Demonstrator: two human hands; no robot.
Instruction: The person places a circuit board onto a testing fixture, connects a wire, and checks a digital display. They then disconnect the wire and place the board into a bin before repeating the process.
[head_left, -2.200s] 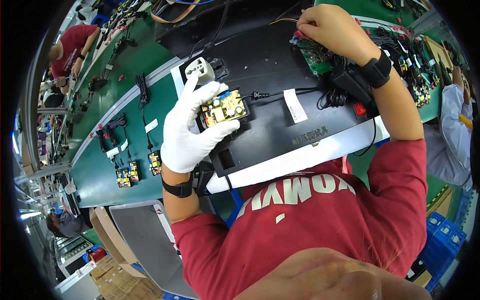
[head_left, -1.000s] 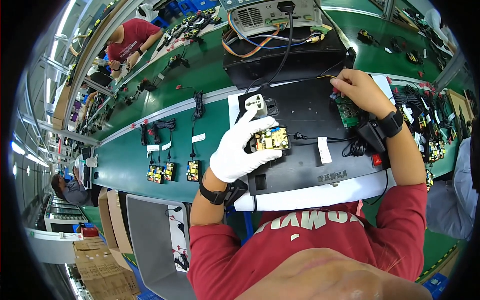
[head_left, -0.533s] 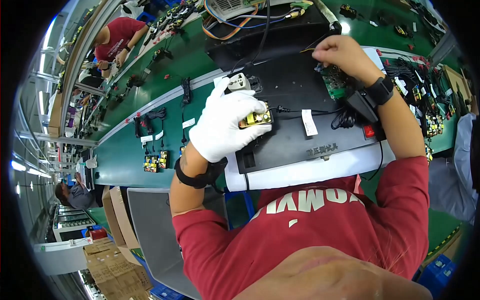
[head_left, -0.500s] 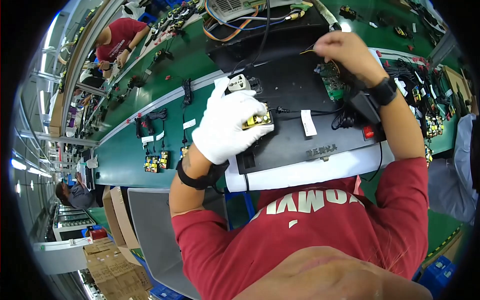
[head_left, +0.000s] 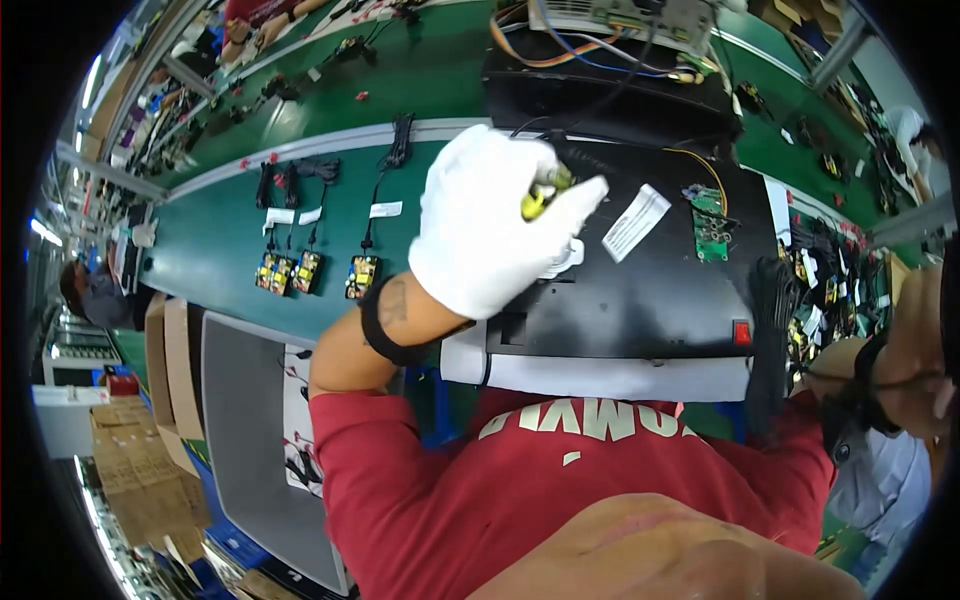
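Left hand: the gloved left hand [head_left: 495, 222] closes around a yellow circuit board [head_left: 541, 194].
Board: inside its fingers, above the black fixture [head_left: 650, 290].
Right hand: the right hand [head_left: 925, 375], at the far right edge; grip unclear.
Green board: a small green circuit board [head_left: 711, 222] lies between both hands.

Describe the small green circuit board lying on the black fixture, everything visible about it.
The small green circuit board is a narrow rectangle lying flat on the black fixture, toward its far right part. Small dark components crowd its upper end; pale solder spots dot the rest. A thin orange wire arcs down to its top edge. No hand touches it: the white-gloved left hand is well to its left, and a white paper tag lies beside it, apart.
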